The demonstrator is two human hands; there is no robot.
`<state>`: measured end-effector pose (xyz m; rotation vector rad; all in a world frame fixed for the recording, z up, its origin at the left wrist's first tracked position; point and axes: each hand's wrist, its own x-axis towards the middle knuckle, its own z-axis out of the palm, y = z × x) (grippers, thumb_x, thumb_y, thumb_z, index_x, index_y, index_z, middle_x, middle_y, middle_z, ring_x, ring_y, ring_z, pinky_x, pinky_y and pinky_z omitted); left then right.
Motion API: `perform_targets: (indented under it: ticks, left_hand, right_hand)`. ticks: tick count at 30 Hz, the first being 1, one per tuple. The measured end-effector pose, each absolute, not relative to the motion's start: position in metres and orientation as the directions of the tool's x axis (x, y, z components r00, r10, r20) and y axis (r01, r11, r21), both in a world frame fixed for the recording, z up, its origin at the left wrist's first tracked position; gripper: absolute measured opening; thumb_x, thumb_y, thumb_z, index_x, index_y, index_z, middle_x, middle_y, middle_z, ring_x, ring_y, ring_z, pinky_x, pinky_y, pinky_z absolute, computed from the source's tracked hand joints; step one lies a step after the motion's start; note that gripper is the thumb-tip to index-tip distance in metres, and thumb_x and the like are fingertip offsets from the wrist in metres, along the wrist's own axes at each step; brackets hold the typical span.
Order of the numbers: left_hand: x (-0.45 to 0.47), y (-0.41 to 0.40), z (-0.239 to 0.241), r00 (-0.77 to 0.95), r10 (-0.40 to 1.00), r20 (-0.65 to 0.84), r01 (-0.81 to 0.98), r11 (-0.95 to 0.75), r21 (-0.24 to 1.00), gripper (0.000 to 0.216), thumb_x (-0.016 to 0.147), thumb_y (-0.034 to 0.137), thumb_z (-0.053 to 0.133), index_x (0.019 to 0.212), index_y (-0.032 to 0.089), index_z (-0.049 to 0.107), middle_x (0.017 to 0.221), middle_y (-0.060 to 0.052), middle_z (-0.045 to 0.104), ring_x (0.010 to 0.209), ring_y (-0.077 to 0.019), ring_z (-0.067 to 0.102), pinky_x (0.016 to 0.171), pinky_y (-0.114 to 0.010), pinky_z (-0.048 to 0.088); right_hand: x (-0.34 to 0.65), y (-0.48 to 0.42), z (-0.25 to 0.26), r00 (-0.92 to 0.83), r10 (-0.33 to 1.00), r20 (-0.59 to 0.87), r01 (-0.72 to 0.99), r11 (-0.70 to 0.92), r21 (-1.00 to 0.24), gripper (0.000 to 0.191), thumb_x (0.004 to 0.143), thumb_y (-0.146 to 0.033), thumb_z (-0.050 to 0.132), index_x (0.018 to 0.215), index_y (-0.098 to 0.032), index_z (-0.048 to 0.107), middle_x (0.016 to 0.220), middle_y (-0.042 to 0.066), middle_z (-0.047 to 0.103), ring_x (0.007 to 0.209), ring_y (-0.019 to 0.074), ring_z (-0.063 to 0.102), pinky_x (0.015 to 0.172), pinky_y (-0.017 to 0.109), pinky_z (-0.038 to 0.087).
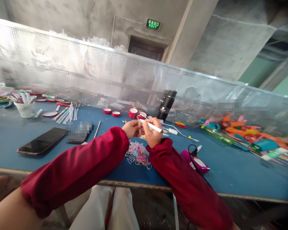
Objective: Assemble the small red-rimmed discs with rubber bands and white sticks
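Observation:
My right hand [153, 131] is closed round a white marker [156, 128], whose dark end points to the lower right. My left hand [131, 129] pinches a flat, pale wooden stick [140, 128], held upright just left of the marker. Both hands are close together above the blue table. Right below them lies a loose heap of small pastel rubber bands [138, 154]. The marker's tip by the stick is too small to make out.
Red tape rolls [132, 112] and a black bottle [166, 106] stand behind my hands. To the left are a phone [42, 141] and a cup of markers [25, 108]. A purple device [196, 161] with a cable and a colourful pile [244, 131] lie right.

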<state>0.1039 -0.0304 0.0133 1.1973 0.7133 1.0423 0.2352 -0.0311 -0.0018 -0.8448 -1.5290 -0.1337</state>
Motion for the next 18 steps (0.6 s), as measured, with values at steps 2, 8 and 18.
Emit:
perform_targets:
  ticks: [2,8,18]
  left_hand:
    - [0.1038,-0.0301,0.0132,0.381,0.921,0.081,-0.263,0.024,0.965,0.007,0.086,0.015,0.061,0.083,0.015,0.055,0.061,0.002,0.062,0.054,-0.0090,0.061,0.058,-0.021,0.046]
    - [0.1033,-0.0317,0.0140,0.377,0.923,0.078,-0.258,0.023,0.966,0.008,0.087,0.013,0.059,0.082,0.015,0.053,0.060,0.003,0.060,0.053,-0.0086,0.060,0.058,-0.021,0.046]
    - [0.1030,-0.0287,0.0107,0.403,0.913,0.066,-0.239,0.036,0.970,0.006,0.087,0.015,0.060,0.093,0.015,0.062,0.070,-0.002,0.067,0.060,-0.0120,0.064,0.063,-0.024,0.047]
  right_hand:
    - [0.2349,-0.0316,-0.0013,0.094,0.414,0.905,0.579,0.717,-0.388,0.013,0.087,-0.032,0.060,0.079,-0.021,0.060,0.075,0.003,0.065,0.071,0.0191,0.061,0.064,0.032,0.048]
    - [0.2346,-0.0313,-0.0011,0.089,0.419,0.904,0.582,0.714,-0.389,0.013,0.086,-0.032,0.061,0.079,-0.021,0.060,0.075,0.003,0.065,0.072,0.0193,0.061,0.065,0.032,0.048]
    - [0.2355,-0.0302,-0.0001,0.117,0.431,0.895,0.587,0.696,-0.412,0.017,0.087,-0.037,0.061,0.082,-0.021,0.061,0.077,0.004,0.067,0.072,0.0194,0.062,0.064,0.032,0.049]
